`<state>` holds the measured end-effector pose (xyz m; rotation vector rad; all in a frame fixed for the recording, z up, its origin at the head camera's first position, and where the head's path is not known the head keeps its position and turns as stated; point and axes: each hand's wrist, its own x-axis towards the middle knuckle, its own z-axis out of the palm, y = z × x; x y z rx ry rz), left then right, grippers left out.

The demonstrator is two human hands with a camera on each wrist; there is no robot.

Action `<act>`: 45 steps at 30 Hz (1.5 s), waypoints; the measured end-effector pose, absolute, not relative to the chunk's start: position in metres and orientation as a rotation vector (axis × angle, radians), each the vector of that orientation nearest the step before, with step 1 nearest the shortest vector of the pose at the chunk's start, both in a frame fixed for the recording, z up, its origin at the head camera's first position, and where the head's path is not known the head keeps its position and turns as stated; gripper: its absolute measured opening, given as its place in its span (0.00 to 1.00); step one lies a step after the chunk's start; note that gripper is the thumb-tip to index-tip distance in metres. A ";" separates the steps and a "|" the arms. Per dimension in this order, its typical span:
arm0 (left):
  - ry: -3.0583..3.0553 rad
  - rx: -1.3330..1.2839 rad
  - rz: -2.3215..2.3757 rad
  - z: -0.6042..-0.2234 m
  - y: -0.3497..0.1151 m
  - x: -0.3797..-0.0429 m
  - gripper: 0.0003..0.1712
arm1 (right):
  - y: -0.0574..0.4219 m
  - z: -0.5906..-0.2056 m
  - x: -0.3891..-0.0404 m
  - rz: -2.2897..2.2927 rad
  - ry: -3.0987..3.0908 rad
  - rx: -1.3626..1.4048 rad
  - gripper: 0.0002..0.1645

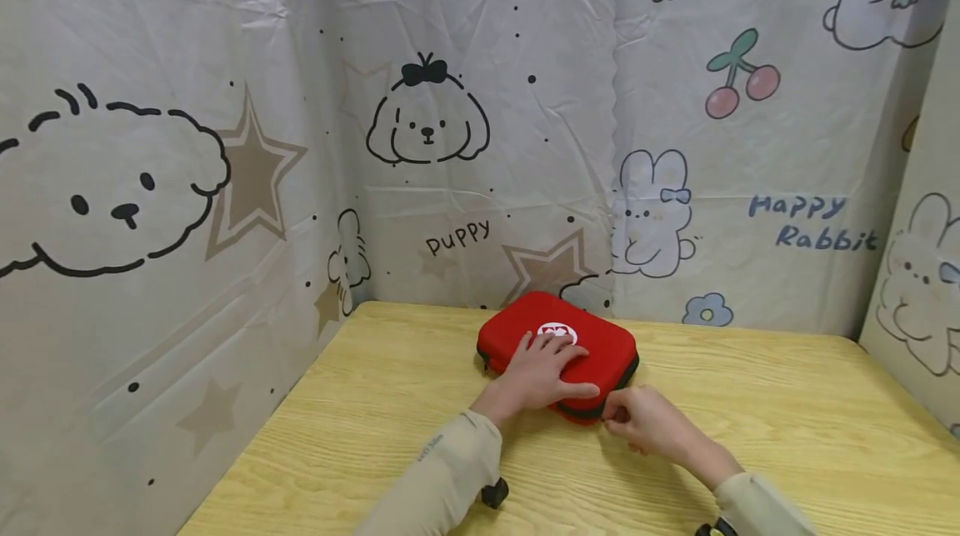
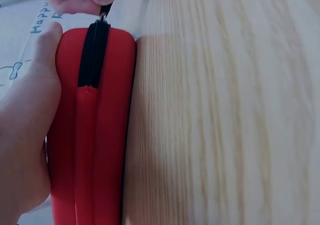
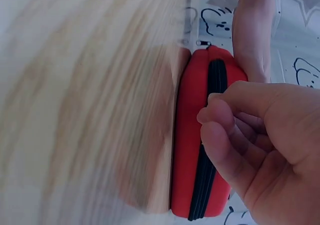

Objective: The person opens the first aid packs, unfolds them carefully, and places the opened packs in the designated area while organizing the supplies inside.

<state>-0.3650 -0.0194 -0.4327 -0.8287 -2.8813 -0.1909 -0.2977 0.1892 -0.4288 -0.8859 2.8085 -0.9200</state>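
Observation:
A red zippered case (image 1: 603,344) with a white round emblem (image 1: 557,329) lies flat on the table. My left hand (image 1: 542,373) rests on its lid with the fingers spread, partly covering the emblem. At the near right corner, my right hand (image 1: 651,423) has its fingers curled and pinches the black zipper pull (image 2: 105,9), which shows in the left wrist view. The black zipper (image 2: 94,57) runs round the side of the case and ends partway along it. In the right wrist view, thumb and fingertips (image 3: 214,130) sit right against the zipper, hiding the pull.
The case stands on a wood-grain table (image 1: 750,419), near its back edge. Behind and beside the table hangs a pale curtain (image 1: 465,19) printed with puppies, rabbits and stars. Another zipper pull (image 3: 203,43) dangles at the far end of the case.

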 end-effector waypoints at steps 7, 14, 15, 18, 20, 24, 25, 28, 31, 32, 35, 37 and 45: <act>-2.880 -0.704 -0.220 -0.432 -0.008 -0.364 0.38 | 0.170 -0.429 -0.291 -0.933 2.882 -0.882 0.06; -2.869 -0.595 -0.269 -0.431 0.001 -0.362 0.28 | 0.141 -0.428 -0.283 -0.876 3.053 -0.784 0.06; -2.868 -0.587 -0.269 -0.431 0.001 -0.362 0.27 | 0.137 -0.427 -0.283 -0.869 3.061 -0.765 0.07; -2.865 -0.581 -0.269 -0.431 0.001 -0.362 0.27 | 0.128 -0.426 -0.284 -0.829 3.087 -0.742 0.10; -2.861 -0.584 -0.270 -0.432 0.001 -0.363 0.27 | 0.124 -0.426 -0.285 -0.802 3.110 -0.756 0.12; -2.866 -0.581 -0.262 -0.434 -0.001 -0.364 0.28 | 0.123 -0.427 -0.287 -0.804 3.100 -0.792 0.11; -2.867 -0.581 -0.261 -0.435 -0.001 -0.364 0.27 | 0.124 -0.427 -0.287 -0.817 3.079 -0.801 0.10; -2.872 -0.582 -0.243 -0.436 -0.003 -0.364 0.27 | 0.130 -0.423 -0.287 -0.861 3.010 -0.843 0.06; -2.867 -0.601 -0.229 -0.436 -0.004 -0.363 0.28 | 0.139 -0.415 -0.288 -0.914 2.950 -0.850 0.04; -2.864 -0.609 -0.221 -0.436 -0.004 -0.363 0.28 | 0.141 -0.411 -0.288 -0.923 2.943 -0.836 0.03; -2.848 -0.630 -0.197 -0.435 -0.006 -0.363 0.28 | 0.150 -0.399 -0.293 -0.915 2.954 -0.792 0.03; -2.838 -0.645 -0.192 -0.436 -0.007 -0.363 0.29 | 0.157 -0.392 -0.298 -0.872 3.001 -0.803 0.03; -2.833 -0.746 -0.249 -0.434 -0.012 -0.362 0.33 | 0.188 -0.386 -0.328 -0.767 3.216 -0.992 0.04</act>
